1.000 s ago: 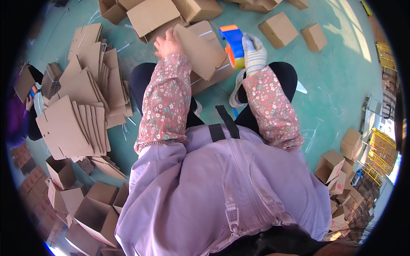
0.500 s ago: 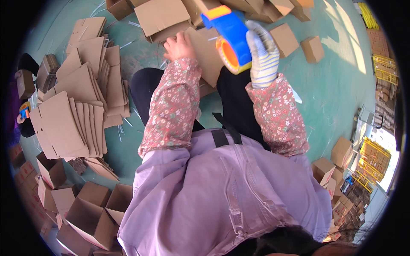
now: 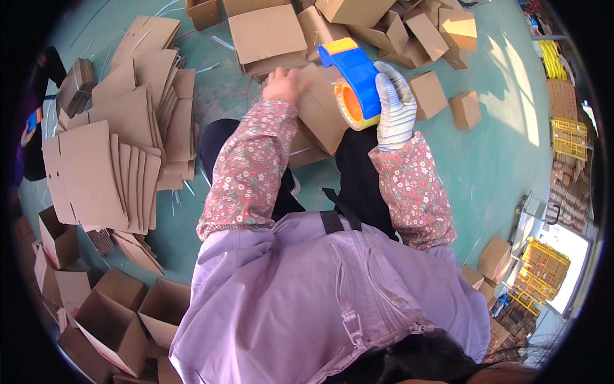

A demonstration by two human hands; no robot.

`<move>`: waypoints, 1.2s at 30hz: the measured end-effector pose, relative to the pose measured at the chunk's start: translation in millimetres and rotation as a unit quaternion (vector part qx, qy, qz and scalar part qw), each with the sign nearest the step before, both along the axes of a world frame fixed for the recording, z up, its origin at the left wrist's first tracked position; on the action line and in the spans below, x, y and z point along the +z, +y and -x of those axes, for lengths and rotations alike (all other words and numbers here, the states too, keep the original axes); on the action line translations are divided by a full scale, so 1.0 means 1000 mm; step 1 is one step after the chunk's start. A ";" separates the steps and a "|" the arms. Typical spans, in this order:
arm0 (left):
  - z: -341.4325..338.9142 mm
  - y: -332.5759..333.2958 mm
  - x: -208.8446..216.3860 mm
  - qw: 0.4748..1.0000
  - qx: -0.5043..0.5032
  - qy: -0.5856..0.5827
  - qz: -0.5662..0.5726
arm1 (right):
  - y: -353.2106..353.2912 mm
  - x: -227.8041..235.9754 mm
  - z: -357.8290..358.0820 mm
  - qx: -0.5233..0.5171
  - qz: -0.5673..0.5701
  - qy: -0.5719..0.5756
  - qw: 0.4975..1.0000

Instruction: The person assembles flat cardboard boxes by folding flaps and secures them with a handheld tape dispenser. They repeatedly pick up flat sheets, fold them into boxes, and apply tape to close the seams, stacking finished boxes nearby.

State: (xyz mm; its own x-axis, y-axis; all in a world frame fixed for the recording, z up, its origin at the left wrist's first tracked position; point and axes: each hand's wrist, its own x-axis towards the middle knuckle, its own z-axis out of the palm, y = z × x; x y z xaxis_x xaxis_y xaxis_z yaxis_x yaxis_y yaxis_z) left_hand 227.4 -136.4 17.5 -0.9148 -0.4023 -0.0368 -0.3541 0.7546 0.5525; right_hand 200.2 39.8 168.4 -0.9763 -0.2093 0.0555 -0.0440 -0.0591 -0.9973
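Observation:
My gloved right hand (image 3: 395, 110) is closed around a blue tape dispenser (image 3: 359, 75) with an orange end and a roll of yellowish tape around an orange hub. The dispenser is held tilted, just above and to the right of a brown cardboard box (image 3: 329, 105) between my knees. My bare left hand (image 3: 284, 86) presses on the upper left of that box with bent fingers, steadying it; the fingertips are partly hidden at its edge. Part of the box's right side is covered by the dispenser and my knee.
Flat folded cartons (image 3: 89, 173) lie stacked on the green floor at left. Made-up boxes (image 3: 267, 32) stand ahead, and open boxes (image 3: 115, 320) crowd the lower left. Two small boxes (image 3: 465, 110) sit at right. Another person (image 3: 33, 137) is at the far left edge.
My right hand and the tape dispenser have come down slightly toward the box. My left hand has shifted a little right and lower on it. The whole view has also shifted.

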 end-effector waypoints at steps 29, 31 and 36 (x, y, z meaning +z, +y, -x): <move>0.029 -0.028 0.001 0.936 -0.037 0.182 -0.298 | 0.011 -0.005 -0.005 0.066 -0.048 -0.006 0.997; 0.018 -0.041 0.018 0.855 -0.030 0.170 -0.489 | 0.010 -0.002 -0.006 0.077 -0.051 0.004 0.996; -0.013 -0.035 0.067 0.686 -0.054 0.081 -0.721 | 0.006 0.001 -0.007 0.087 -0.014 0.020 0.996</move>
